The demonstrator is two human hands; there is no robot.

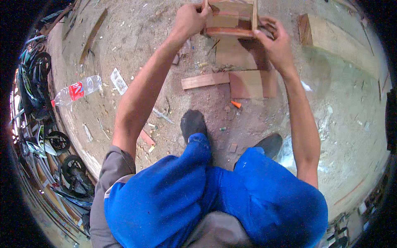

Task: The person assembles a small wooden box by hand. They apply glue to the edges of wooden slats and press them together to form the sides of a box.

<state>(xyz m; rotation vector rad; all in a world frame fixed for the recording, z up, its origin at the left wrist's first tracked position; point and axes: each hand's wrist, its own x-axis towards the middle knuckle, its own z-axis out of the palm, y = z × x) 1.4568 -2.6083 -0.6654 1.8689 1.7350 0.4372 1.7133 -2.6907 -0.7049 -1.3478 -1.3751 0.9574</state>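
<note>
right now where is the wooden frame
The frame is at the top of the head view, right of centre, between the left hand and right hand.

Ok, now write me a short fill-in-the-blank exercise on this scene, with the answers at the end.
1. The left hand holds one side of a small frame made of ______, and the right hand is at its other side.
2. The clear plastic bottle on the ground has a cap coloured ______.
3. The person's trousers are ______.
4. The little cone-shaped piece in front of the feet is ______.

Missing words: wood; red; blue; orange.
</note>
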